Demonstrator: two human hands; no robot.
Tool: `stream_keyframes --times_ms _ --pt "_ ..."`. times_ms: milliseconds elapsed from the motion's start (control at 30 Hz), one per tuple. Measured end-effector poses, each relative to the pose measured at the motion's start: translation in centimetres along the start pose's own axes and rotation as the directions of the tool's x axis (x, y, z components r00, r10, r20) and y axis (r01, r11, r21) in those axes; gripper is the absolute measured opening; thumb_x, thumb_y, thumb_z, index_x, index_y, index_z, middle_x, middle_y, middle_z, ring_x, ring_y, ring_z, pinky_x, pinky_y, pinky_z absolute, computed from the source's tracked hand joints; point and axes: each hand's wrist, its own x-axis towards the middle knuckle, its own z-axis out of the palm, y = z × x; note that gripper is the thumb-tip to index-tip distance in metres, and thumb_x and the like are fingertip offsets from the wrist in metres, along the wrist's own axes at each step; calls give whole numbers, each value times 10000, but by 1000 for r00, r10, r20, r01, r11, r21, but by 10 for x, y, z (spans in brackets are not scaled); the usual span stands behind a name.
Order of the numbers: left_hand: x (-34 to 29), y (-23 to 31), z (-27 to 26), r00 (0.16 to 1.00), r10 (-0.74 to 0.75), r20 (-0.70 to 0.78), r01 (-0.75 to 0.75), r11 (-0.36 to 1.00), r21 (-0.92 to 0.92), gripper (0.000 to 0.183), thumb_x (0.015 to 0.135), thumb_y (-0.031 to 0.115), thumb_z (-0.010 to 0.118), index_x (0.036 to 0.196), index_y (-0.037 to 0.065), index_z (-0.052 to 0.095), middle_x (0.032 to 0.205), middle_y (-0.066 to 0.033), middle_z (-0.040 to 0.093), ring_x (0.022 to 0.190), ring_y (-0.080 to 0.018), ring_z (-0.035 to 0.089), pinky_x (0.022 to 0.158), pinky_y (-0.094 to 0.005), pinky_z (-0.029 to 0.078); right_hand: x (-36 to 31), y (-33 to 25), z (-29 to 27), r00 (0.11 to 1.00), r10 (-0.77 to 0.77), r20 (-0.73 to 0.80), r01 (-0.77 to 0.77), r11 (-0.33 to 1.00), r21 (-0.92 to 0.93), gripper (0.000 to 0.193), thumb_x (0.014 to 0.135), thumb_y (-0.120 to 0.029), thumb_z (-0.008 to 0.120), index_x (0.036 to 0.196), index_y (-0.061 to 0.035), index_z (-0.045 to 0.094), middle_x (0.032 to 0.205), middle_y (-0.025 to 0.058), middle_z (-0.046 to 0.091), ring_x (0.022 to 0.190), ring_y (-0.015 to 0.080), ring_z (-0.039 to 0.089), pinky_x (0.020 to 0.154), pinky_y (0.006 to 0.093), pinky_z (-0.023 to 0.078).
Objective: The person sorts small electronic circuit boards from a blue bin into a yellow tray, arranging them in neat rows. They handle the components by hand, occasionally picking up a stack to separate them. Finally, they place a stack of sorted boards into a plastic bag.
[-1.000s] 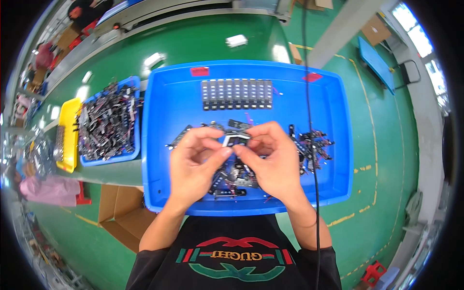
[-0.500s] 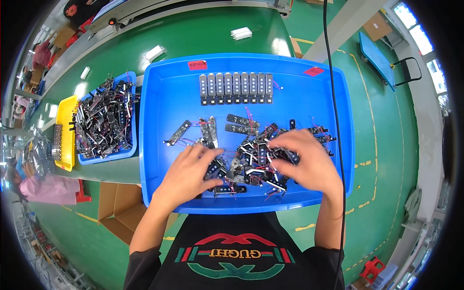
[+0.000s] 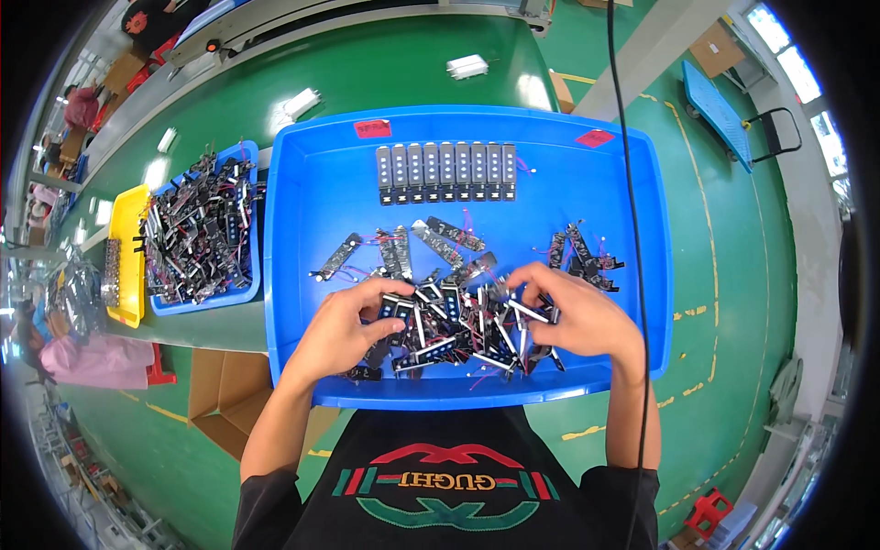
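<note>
A tangled pile of small black circuit board modules with white edges, pale lens dots and thin red wires lies in the front half of a blue bin. At the pile's left side, my left hand curves its thumb and fingers around a couple of modules with dotted faces. Over the right side, my right hand has bent fingers closed about white-edged modules, partly hiding them. Behind the pile lie loose modules, and a smaller cluster is behind my right hand. One piece mid-pile is blurred.
An even row of modules lies at the bin's back. Left of it stand a smaller blue tray heaped with modules and a yellow tray. A black cable hangs across the bin's right side. An open cardboard box sits below left.
Modules at the pile have shifted toward the bin's front and left. Behind it, loose ones have spread apart, and a cluster at right now shows separately. My left hand's fingers have closed around modules.
</note>
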Motion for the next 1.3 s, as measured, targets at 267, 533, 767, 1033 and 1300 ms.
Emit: stream_keyframes --times_ms 267,533,767,1033,1300 --pt "-9 10 -5 996 17 -88 -53 907 -418 408 848 -42 660 1239 10 556 792 14 621 649 -20 526 557 -187 376 15 -34 17 847 -378 -373 284 916 -285 352 743 -152 725 1074 -85 626 939 80 593 940 301 539 850 390 413" --pt "-18 17 -6 999 -12 -39 -19 707 -707 375 860 -38 652 1222 -28 557 913 -33 648 772 -61 592 674 -209 466 45 -67 61 809 -501 -306 472 865 -167 489 765 -204 751 1197 -84 556 1005 81 616 945 292 552 871 404 402" --pt "-29 10 -19 998 5 -63 -6 1000 -13 285 808 72 729 1085 26 683 905 -74 616 773 -129 618 688 -267 490 49 -37 38 868 -432 -244 349 881 -318 303 797 -141 682 1083 -63 618 966 121 615 933 329 571 874 432 425" --pt "17 36 -38 927 238 -292 -11 792 610 257 846 273 684 982 56 700 905 -175 614 824 -347 630 753 -429 503 102 23 -22 765 50 -643 -266 933 -244 448 820 -248 659 1155 39 579 1112 225 619 1045 373 592 919 444 458" --pt "133 -2 -50 925 104 -365 38 932 361 550 858 212 658 1273 -97 473 1049 -240 652 938 -303 655 828 -375 499 143 54 -7 817 166 -552 -106 985 138 324 771 -180 743 1019 -12 619 922 159 629 804 316 632 735 410 496"
